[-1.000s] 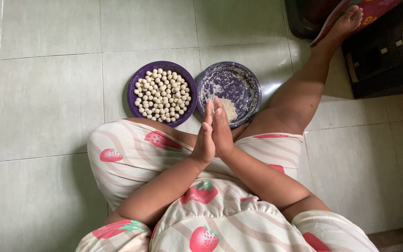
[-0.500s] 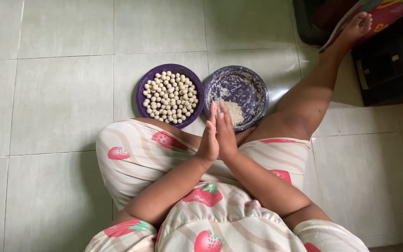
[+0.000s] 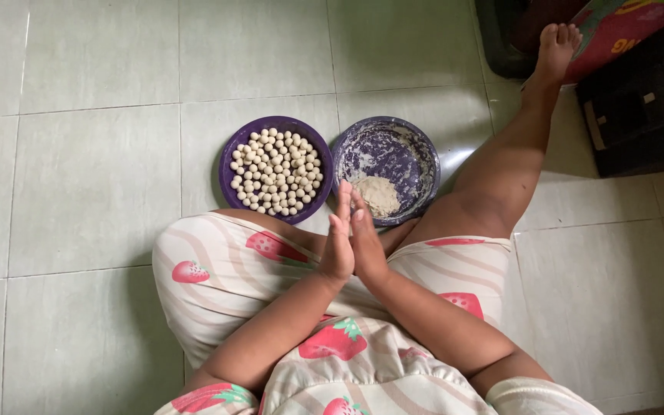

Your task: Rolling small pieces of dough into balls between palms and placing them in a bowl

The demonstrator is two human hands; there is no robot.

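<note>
Head view: left hand and right hand pressed flat together, palm to palm, fingers straight, pointing away from the body; can't tell if anything sits between the palms. Fingertips are just over the near rim of the dough plate, with a pale dough lump at its near edge. Left of it, touching, ball plate full of small dough balls. Both on the tile floor, between the knees.

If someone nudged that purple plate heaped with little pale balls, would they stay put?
Probably not. The small pale balls look round and loosely piled, so they would likely roll. The purple plate has a raised rim that might hold most. It rests on smooth tiled floor, so it may slide.
</note>
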